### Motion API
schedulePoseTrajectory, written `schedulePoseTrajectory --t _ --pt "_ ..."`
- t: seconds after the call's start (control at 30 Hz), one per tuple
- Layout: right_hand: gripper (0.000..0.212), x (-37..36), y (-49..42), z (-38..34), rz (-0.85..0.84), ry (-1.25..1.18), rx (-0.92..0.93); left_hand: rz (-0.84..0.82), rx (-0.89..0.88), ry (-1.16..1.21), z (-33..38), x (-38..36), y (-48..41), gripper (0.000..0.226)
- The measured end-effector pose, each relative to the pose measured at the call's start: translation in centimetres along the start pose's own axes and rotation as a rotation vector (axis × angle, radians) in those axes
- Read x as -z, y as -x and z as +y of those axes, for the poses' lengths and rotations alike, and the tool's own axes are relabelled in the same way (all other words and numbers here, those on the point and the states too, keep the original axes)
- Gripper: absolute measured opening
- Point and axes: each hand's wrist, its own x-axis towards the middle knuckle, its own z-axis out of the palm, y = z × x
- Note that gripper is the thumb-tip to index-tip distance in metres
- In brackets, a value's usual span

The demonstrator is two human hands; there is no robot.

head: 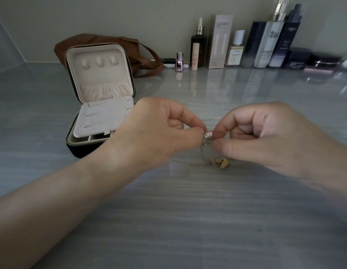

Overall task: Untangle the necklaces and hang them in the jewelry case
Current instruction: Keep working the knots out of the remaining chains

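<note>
The left hand (pixel 159 131) and right hand (pixel 265 136) each pinch one knot of necklaces (pixel 207 139) above the surface (pixel 188 220); one gold pendant (pixel 222 163) lies below. One open jewelry case (pixel 100 88), three hooks (pixel 99 62) in its lid, stands behind the left hand.

Left grip (pixel 157 133), right grip (pixel 265 136): fingertip pinches

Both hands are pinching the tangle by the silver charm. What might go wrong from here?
1. The left hand and right hand pinch close together at the silver charm; pulling apart may tighten the knot or snap the thin gold chain.
2. The gold pendant lies on the table below; lifting could drag it along.
</note>
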Motion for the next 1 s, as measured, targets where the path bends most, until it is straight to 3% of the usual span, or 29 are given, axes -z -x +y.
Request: schedulePoseTrajectory --t 0.2,0.33,0.6,0.83,1.0 --pt "0.018 0.3 0.1 0.0 -0.032 0.038 -0.011 0.014 -0.105 -0.138 0.1 0.1 0.2 0.009" --pt "0.019 0.5 0.2 0.3 0.050 0.029 -0.013 -0.033 -0.047 -0.086 0.2 0.1 0.2 0.008" --pt "0.010 0.6 0.2 0.5 0.014 0.022 0.062 -0.186 0.058 -0.043 0.3 0.4 0.2 0.010" --pt "0.027 0.9 0.7 0.7 -0.267 0.014 0.096 -0.582 0.127 -0.031 0.2 1.3 0.3 0.007" --pt "0.030 0.8 0.8 0.8 -0.387 0.013 0.064 -0.632 0.125 -0.146 0.2 1.0 0.5 0.009"
